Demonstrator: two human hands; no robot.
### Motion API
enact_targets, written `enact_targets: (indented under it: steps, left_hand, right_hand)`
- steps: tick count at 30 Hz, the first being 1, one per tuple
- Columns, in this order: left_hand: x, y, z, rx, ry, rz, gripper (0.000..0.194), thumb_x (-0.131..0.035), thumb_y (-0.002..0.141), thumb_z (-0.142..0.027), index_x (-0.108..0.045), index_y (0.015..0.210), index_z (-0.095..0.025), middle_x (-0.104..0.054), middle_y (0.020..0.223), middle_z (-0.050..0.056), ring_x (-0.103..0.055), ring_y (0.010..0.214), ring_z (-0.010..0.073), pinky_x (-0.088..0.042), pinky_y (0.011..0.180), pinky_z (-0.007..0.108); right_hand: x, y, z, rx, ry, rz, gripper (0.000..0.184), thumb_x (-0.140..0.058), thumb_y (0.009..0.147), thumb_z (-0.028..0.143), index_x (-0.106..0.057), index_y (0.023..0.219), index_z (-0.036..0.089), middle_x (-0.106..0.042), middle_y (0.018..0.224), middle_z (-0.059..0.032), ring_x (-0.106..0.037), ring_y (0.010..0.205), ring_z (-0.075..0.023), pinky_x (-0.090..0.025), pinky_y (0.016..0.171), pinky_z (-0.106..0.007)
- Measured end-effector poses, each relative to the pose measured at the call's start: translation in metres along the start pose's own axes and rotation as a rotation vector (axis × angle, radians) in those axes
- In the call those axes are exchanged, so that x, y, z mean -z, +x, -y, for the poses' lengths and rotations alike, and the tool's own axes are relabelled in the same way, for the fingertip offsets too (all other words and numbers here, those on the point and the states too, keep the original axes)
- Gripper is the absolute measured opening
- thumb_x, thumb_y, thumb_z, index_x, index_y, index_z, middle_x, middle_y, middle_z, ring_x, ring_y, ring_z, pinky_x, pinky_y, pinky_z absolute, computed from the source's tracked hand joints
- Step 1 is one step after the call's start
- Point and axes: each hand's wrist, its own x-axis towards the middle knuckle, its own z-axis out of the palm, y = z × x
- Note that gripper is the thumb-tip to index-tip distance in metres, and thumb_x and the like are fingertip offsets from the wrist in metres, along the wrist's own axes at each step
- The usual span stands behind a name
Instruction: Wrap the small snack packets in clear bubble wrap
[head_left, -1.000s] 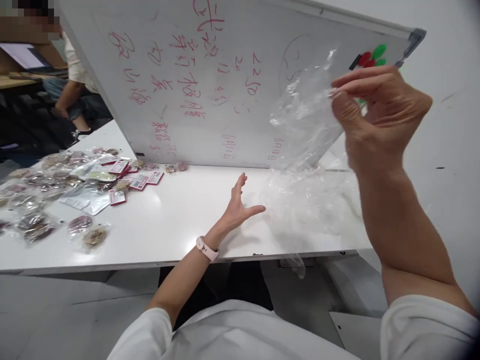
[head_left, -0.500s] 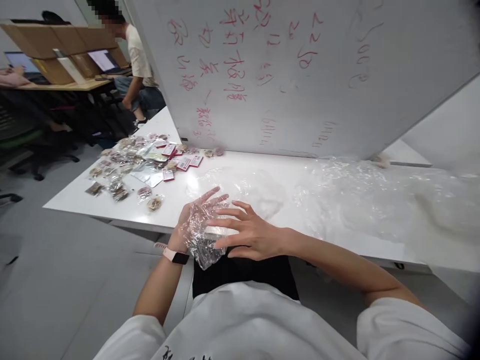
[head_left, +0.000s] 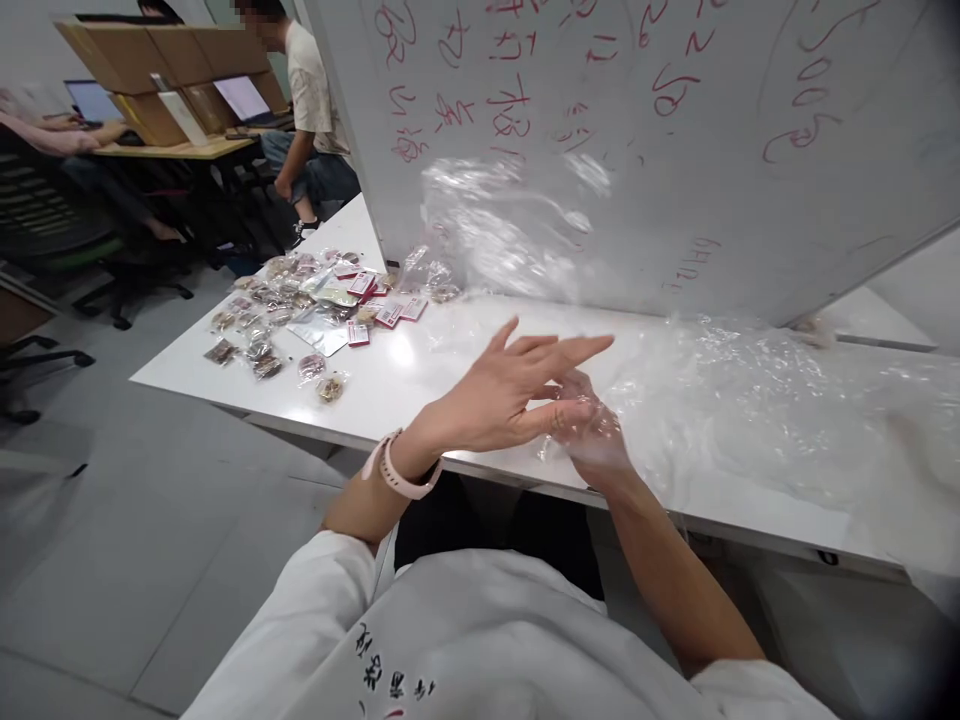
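My left hand (head_left: 517, 392), a pale band at its wrist, is open above the table with fingers stretched to the right. It crosses in front of my right hand (head_left: 596, 440), and their fingers overlap. Clear plastic film (head_left: 606, 418) wraps over the curled fingers of my right hand, which are partly hidden behind the left. Another crumpled sheet of clear film (head_left: 502, 225) shows blurred against the whiteboard, above the table's back edge; whether it touches the board I cannot tell.
A whiteboard (head_left: 720, 220) stands along the back of the white table (head_left: 390, 400). Small clear packets (head_left: 259, 340) and red-and-white cards (head_left: 390, 312) are heaped at the left. A wide pile of clear plastic (head_left: 765, 410) covers the right. Seated people (head_left: 311, 90) are at desks behind.
The crumpled film has left my left palm; film now shows in front of the whiteboard and around my right hand. Both hands moved right and crossed, left over right. The view shifted.
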Motion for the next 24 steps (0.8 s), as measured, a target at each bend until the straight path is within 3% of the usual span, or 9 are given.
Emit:
enact_targets:
  steps: [4,6,7,9,11,14,17,20,24]
  left_hand:
    - [-0.051,0.006,0.045,0.175,0.046,0.229,0.075,-0.031,0.097,-0.067,-0.024,0.158,-0.023,-0.063,0.135,0.011,-0.057,0.121,0.0287,-0.036,0.107,0.048]
    - [-0.072,0.007,0.053,0.202,-0.008,0.258,0.077,-0.031,0.097,-0.068,-0.024,0.158,-0.023,-0.064,0.133,0.011,-0.059,0.116,0.0298,-0.041,0.099,0.043]
    - [-0.079,0.009,0.053,0.190,-0.019,0.254,0.073,-0.031,0.097,-0.066,-0.027,0.157,-0.025,-0.063,0.136,0.010,-0.058,0.117,0.0299,-0.041,0.098,0.043]
    - [-0.090,0.013,0.049,0.151,0.024,0.230,0.061,-0.031,0.100,-0.059,-0.039,0.151,-0.026,-0.060,0.140,0.009,-0.056,0.120,0.0297,-0.040,0.099,0.043]
    - [-0.097,0.017,0.048,0.144,0.151,0.209,0.048,-0.033,0.102,-0.048,-0.055,0.137,-0.022,-0.065,0.130,0.011,-0.057,0.116,0.0301,-0.039,0.099,0.046]
    - [-0.096,0.011,0.061,0.208,0.390,0.135,0.034,-0.043,0.098,-0.033,-0.069,0.108,-0.014,-0.070,0.108,0.017,-0.058,0.111,0.0336,-0.033,0.103,0.053]
    - [-0.080,-0.018,0.088,0.355,0.482,0.027,0.026,-0.050,0.092,-0.029,-0.071,0.094,-0.013,-0.069,0.103,0.019,-0.058,0.110,0.0365,-0.027,0.107,0.057]
    - [-0.051,-0.065,0.116,0.575,0.498,-0.093,0.028,-0.050,0.092,-0.034,-0.071,0.088,-0.017,-0.070,0.100,0.016,-0.061,0.102,0.0351,-0.030,0.104,0.057]
    - [-0.007,-0.124,0.141,0.814,0.596,-0.317,0.034,-0.049,0.093,-0.045,-0.069,0.082,-0.020,-0.071,0.093,0.013,-0.061,0.099,0.0338,-0.032,0.102,0.056]
  right_hand:
    - [0.033,-0.022,-0.026,-0.293,0.080,-0.483,0.027,-0.067,0.085,0.043,-0.066,0.101,0.022,-0.069,0.114,-0.0087,-0.067,0.100,-0.0224,-0.055,0.090,-0.044]
    - [0.045,-0.027,-0.024,-0.279,0.011,-0.676,0.029,-0.063,0.089,0.044,-0.065,0.106,0.021,-0.069,0.112,-0.0089,-0.067,0.095,-0.0211,-0.056,0.086,-0.043]
    - [0.048,-0.027,-0.019,-0.234,-0.043,-0.686,0.029,-0.059,0.092,0.044,-0.064,0.109,0.021,-0.068,0.113,-0.0092,-0.067,0.096,-0.0209,-0.056,0.087,-0.043]
    - [0.049,-0.025,-0.010,-0.129,-0.133,-0.507,0.030,-0.049,0.098,0.044,-0.064,0.113,0.023,-0.068,0.116,-0.0091,-0.067,0.100,-0.0210,-0.054,0.091,-0.043]
    - [0.043,-0.021,-0.007,-0.058,-0.205,-0.171,0.034,-0.042,0.102,0.043,-0.063,0.121,0.025,-0.066,0.123,-0.0084,-0.065,0.110,-0.0215,-0.052,0.097,-0.043]
    - [0.034,-0.021,-0.027,-0.040,-0.423,0.189,0.041,-0.036,0.103,0.044,-0.058,0.134,0.028,-0.057,0.142,-0.0070,-0.054,0.131,-0.0245,-0.046,0.107,-0.047]
    - [0.036,-0.032,-0.062,-0.080,-0.735,0.291,0.047,-0.034,0.103,0.048,-0.054,0.141,0.029,-0.046,0.153,-0.0064,-0.043,0.141,-0.0298,-0.042,0.108,-0.053]
    - [0.056,-0.047,-0.085,-0.069,-0.924,0.305,0.049,-0.033,0.102,0.048,-0.052,0.143,0.030,-0.042,0.156,-0.0048,-0.041,0.142,-0.0306,-0.046,0.103,-0.053]
    - [0.093,-0.047,-0.073,-0.062,-1.070,0.300,0.048,-0.032,0.100,0.048,-0.067,0.124,0.026,-0.065,0.132,-0.0106,-0.063,0.116,-0.0334,-0.050,0.088,-0.054]
